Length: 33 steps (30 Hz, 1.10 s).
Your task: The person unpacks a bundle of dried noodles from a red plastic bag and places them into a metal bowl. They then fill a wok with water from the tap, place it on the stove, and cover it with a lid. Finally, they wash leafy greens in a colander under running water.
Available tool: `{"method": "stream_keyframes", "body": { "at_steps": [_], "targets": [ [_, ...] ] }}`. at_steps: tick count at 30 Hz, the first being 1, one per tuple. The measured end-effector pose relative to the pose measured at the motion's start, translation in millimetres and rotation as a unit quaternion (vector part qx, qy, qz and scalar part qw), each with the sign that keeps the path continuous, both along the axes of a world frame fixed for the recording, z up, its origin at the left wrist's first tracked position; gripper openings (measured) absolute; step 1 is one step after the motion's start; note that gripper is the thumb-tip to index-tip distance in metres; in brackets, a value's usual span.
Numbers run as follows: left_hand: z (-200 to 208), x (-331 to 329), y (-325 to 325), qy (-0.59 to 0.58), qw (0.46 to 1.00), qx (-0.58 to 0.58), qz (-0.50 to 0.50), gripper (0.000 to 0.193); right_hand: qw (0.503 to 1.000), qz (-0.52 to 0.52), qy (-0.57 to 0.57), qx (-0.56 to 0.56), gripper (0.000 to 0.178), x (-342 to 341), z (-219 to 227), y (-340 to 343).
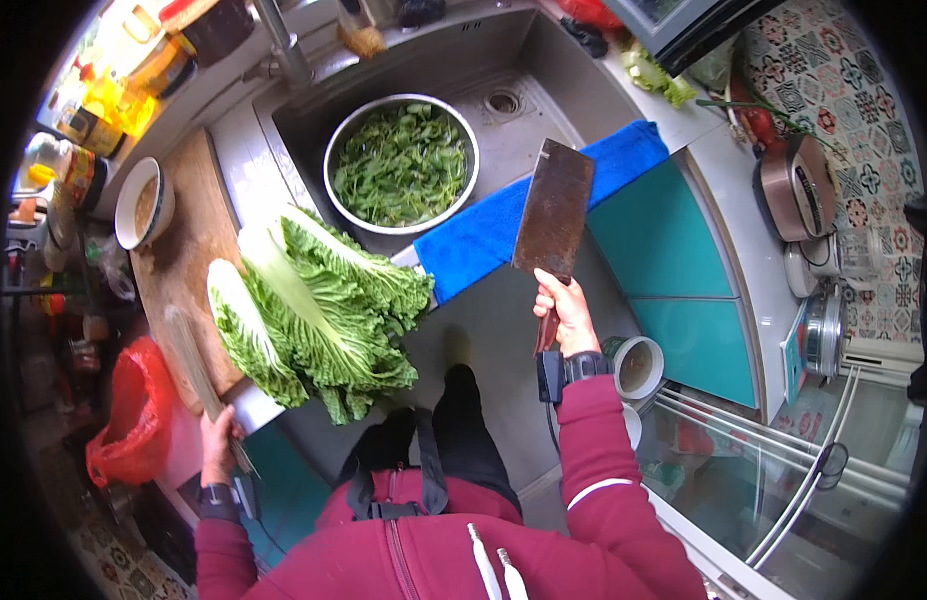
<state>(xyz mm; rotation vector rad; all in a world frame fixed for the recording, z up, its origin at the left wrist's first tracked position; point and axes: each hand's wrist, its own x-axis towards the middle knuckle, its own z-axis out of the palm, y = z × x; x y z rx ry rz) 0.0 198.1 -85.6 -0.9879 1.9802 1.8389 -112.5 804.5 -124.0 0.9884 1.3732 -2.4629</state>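
My right hand [566, 312] is wrapped round the dark handle of a cleaver [553, 210]. Its broad, rust-stained blade points away from me, held above the blue towel. On the left, my left hand [219, 445] is closed round a bundle of dry noodles [189, 358], thin, stiff and greyish, which slants over the edge of the wooden cutting board [183, 280]. Large pieces of napa cabbage [318, 310], with white stems and frilly green leaves, lie across the board and counter between my hands. At the board's far left stands a white bowl [144, 205] with brownish contents.
A metal basin of leafy greens [401, 170] sits in the steel sink [543, 80]. The blue towel [463, 245] hangs over its front edge. A red plastic bag [133, 420] is left of my left hand. To the right are a white bucket [638, 368] and a glass-topped cabinet [743, 470].
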Motion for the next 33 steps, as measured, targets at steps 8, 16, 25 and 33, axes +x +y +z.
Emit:
{"method": "stream_keyframes", "body": {
  "at_steps": [8, 16, 25, 33],
  "targets": [
    [3.7, -1.5, -3.3, -0.015, 0.999, 0.031, 0.013, 0.021, 0.949, -0.03, -0.229, 0.216, 0.054, 250.8, 95.0, 5.0],
    [3.9, -3.6, 1.5, -0.01, 1.0, 0.022, 0.016, 0.02, 0.692, 0.13, 0.081, 0.706, 0.057, 92.1, 72.2, 40.7],
    [-5.7, 1.4, -3.9, -0.022, 0.998, -0.007, 0.052, 0.02, 0.529, 0.192, 0.06, 0.825, 0.066, -52.3, 22.9, 31.1],
    [-1.4, -0.9, -6.2, -0.025, 0.999, 0.009, 0.021, 0.022, 0.619, 0.22, 0.098, 0.748, 0.065, 96.3, 8.3, 70.4]
  ]
}}
